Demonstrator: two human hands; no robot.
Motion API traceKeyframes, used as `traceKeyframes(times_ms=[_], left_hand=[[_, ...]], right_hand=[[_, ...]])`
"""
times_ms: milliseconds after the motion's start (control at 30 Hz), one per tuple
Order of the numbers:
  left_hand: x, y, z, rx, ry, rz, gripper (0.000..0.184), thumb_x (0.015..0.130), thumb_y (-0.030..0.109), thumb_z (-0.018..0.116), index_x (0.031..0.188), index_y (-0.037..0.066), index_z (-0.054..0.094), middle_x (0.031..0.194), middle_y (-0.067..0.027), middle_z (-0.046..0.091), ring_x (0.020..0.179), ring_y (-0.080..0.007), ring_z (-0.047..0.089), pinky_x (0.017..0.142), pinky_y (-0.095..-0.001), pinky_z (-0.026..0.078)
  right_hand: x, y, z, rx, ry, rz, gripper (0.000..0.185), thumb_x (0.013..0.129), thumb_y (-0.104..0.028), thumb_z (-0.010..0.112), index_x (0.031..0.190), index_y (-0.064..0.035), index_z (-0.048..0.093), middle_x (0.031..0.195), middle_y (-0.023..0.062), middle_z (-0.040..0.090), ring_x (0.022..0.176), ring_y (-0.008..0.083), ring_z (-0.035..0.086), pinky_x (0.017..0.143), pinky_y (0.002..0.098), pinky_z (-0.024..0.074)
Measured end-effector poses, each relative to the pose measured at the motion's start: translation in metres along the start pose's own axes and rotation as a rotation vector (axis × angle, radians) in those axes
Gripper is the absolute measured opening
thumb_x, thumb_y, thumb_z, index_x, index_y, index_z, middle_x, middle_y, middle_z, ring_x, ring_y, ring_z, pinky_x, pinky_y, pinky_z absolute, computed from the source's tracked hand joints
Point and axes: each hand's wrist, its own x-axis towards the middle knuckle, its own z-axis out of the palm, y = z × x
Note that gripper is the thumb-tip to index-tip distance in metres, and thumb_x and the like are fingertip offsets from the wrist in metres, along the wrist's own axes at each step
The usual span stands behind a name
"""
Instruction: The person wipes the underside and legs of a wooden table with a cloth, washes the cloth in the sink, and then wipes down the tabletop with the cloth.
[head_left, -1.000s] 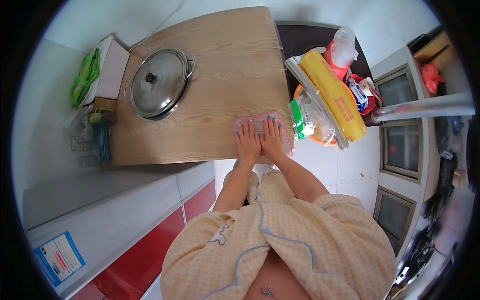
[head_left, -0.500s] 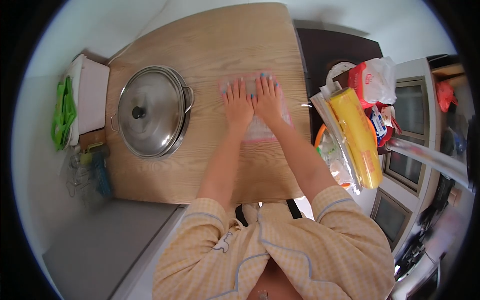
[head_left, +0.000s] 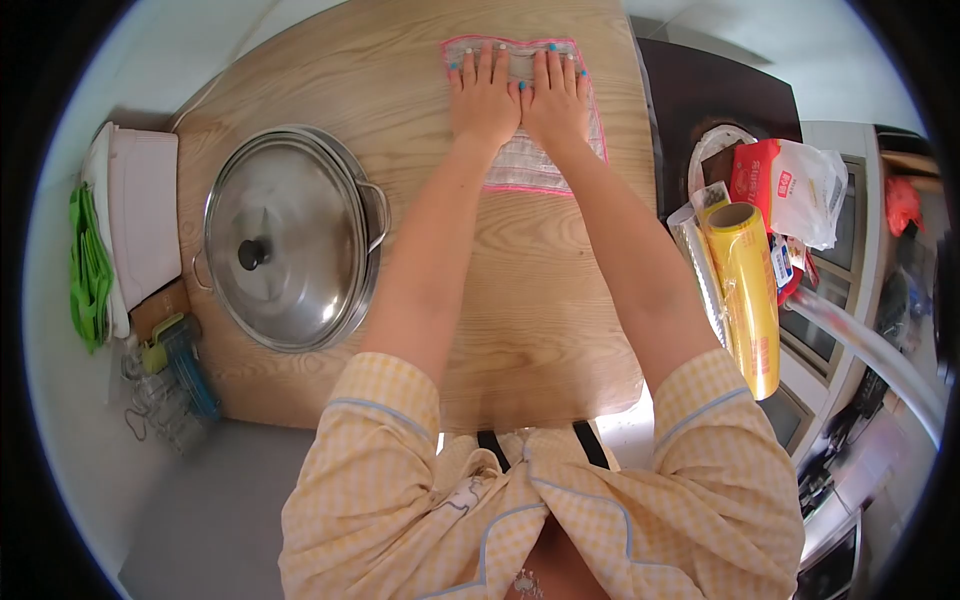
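Note:
A pale cloth with a pink edge lies spread flat on the wooden table, near its far side. My left hand rests palm down on the cloth's left part, fingers stretched forward and slightly apart. Beside it, my right hand presses flat on the right part, its fingers spread too. The two thumbs nearly meet in the middle. Neither hand is wrapped round anything. To the left of my arms stands a steel pot with a lid.
At the left are a pink-white box, a green bag and clear glassware. On the right, a dark surface bears a red and white bag; a yellow film roll and a foil-like roll stand nearby.
Both hands and the cloth have moved forward across the table, from the near edge to the far part. My arms are now stretched out, and the view has shifted closer over the table.

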Motion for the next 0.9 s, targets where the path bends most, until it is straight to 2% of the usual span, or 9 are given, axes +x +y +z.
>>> traceKeyframes(times_ms=[133, 200, 300, 367, 433, 500, 900], left_hand=[[-0.016, 0.001, -0.007, 0.028, -0.032, 0.032, 0.047, 0.089, 0.029, 0.039, 0.131, 0.01, 0.039, 0.138, -0.0106, 0.034, 0.126, -0.031, 0.032, 0.102, -0.0479, 0.025], [-0.037, 0.005, -0.018, 0.026, -0.057, 0.043, 0.047, 0.089, 0.029, 0.039, 0.131, 0.009, 0.038, 0.139, -0.0111, 0.033, 0.126, -0.031, 0.032, 0.102, -0.0478, 0.025], [-0.082, 0.015, -0.036, 0.016, -0.089, 0.035, 0.048, 0.088, 0.028, 0.04, 0.131, 0.008, 0.038, 0.138, -0.0117, 0.033, 0.125, -0.031, 0.033, 0.102, -0.0478, 0.025], [-0.114, 0.026, -0.049, 0.008, -0.079, 0.016, 0.048, 0.088, 0.028, 0.041, 0.131, 0.008, 0.038, 0.138, -0.0116, 0.034, 0.125, -0.031, 0.033, 0.101, -0.0478, 0.025], [-0.149, 0.037, -0.068, 0.027, -0.185, -0.02, 0.05, 0.087, 0.028, 0.042, 0.132, 0.008, 0.036, 0.141, -0.0108, 0.029, 0.128, -0.0295, 0.028, 0.104, -0.0458, 0.021], [-0.186, 0.05, -0.084, 0.018, -0.177, -0.042, 0.05, 0.086, 0.027, 0.043, 0.132, 0.008, 0.036, 0.14, -0.0113, 0.03, 0.127, -0.0302, 0.029, 0.104, -0.0462, 0.022], [-0.397, 0.138, -0.15, 0.037, -0.155, -0.181, 0.05, 0.084, 0.025, 0.047, 0.129, 0.005, 0.04, 0.138, -0.0141, 0.032, 0.123, -0.0337, 0.033, 0.101, -0.0492, 0.024]], right_hand=[[-0.014, -0.002, -0.011, 0.015, 0.103, -0.018, 0.055, 0.089, -0.033, 0.033, 0.136, -0.0061, 0.027, 0.142, 0.0127, 0.026, 0.13, 0.0328, 0.023, 0.106, 0.047, 0.0177], [-0.042, -0.005, -0.02, -0.056, -0.064, -0.064, 0.054, 0.089, -0.033, 0.034, 0.137, -0.0107, 0.028, 0.142, 0.0112, 0.027, 0.13, 0.0332, 0.024, 0.106, 0.0479, 0.0179], [-0.083, -0.013, -0.031, -0.032, -0.058, -0.07, 0.053, 0.087, -0.03, 0.037, 0.136, -0.0116, 0.031, 0.14, 0.0125, 0.03, 0.126, 0.0361, 0.029, 0.103, 0.0501, 0.0208], [-0.116, -0.017, -0.04, -0.021, -0.056, -0.077, 0.053, 0.087, -0.029, 0.037, 0.136, -0.0114, 0.031, 0.14, 0.0125, 0.031, 0.126, 0.0361, 0.029, 0.103, 0.0505, 0.0207], [-0.152, -0.023, -0.052, -0.006, -0.054, -0.087, 0.053, 0.087, -0.029, 0.038, 0.136, -0.0112, 0.03, 0.139, 0.0126, 0.031, 0.126, 0.0361, 0.028, 0.103, 0.0509, 0.0205], [-0.19, -0.029, -0.066, 0.016, -0.121, -0.08, 0.053, 0.087, -0.028, 0.038, 0.136, -0.0104, 0.03, 0.139, 0.0127, 0.031, 0.127, 0.036, 0.028, 0.103, 0.0511, 0.02], [-0.399, -0.026, -0.134, 0.148, -0.132, -0.245, 0.055, 0.082, -0.025, 0.046, 0.133, -0.0077, 0.034, 0.136, 0.0151, 0.034, 0.125, 0.037, 0.029, 0.103, 0.0521, 0.0207]])
